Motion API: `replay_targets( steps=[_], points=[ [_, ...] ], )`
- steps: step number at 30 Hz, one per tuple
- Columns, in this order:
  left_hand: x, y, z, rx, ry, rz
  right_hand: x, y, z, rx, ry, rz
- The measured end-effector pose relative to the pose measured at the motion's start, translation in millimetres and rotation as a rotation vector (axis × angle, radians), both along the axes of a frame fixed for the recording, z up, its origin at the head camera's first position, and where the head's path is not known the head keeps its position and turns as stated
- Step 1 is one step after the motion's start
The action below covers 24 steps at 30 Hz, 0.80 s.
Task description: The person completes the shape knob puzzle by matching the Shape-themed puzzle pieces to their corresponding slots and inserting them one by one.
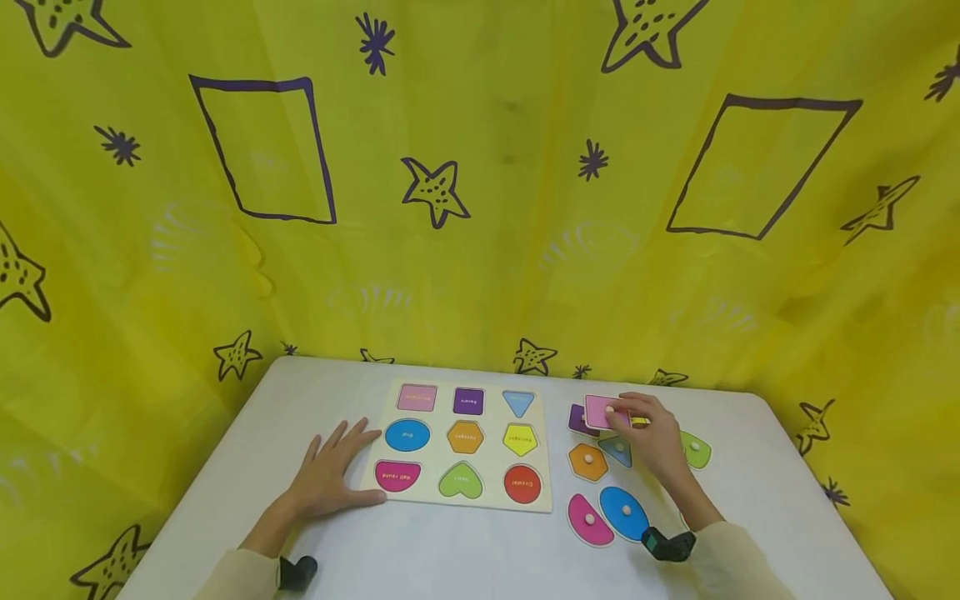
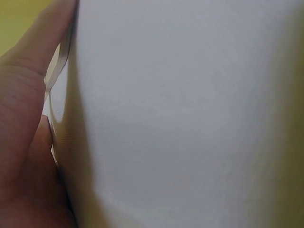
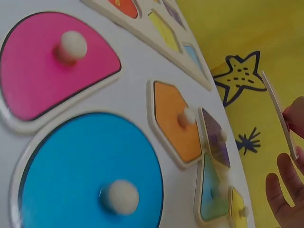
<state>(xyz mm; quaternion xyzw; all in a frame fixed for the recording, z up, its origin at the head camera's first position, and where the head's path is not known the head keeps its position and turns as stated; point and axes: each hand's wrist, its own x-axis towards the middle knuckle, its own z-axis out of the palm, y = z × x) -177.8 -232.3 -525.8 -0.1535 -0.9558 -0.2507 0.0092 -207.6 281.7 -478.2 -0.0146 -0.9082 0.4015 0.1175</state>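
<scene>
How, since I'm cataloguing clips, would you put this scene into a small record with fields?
Right hand: pinches the pink rectangle piece, raised off the table
Right hand position: right of the board, among loose pieces
Left hand: fingers spread, at the board's left edge
Board: nine labelled shapes, no knobbed piece in any
Loose pieces: purple square, orange hexagon, blue triangle, blue oval, magenta half-round, yellow piece, green piece
Partly hidden in head view: yellow piece, green piece
Table: white
Backdrop: yellow, star-patterned
</scene>
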Motion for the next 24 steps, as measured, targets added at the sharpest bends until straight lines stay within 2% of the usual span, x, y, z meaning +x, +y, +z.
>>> replay_targets(
  steps=[5, 13, 21, 24],
  points=[
    [1.5, -2.2, -4.7, 0.034, 0.036, -0.010, -9.7, -18.1, 2.6, -0.017, -0.005, 0.011],
    [-1.3, -4.8, -9.4, 0.007, -0.010, 0.018, -22.1, -45.9, 4.2, -0.063, -0.021, 0.036],
    [1.7, 0.2, 4.6, -0.039, -0.045, 0.027, -37.4, -70.3, 2.4, -0.092, -0.026, 0.070],
    [2.0, 1.0, 6.7, -0.033, -0.042, 0.023, -41.4, -79.9, 1.6, -0.097, -0.018, 0.093]
  ],
)
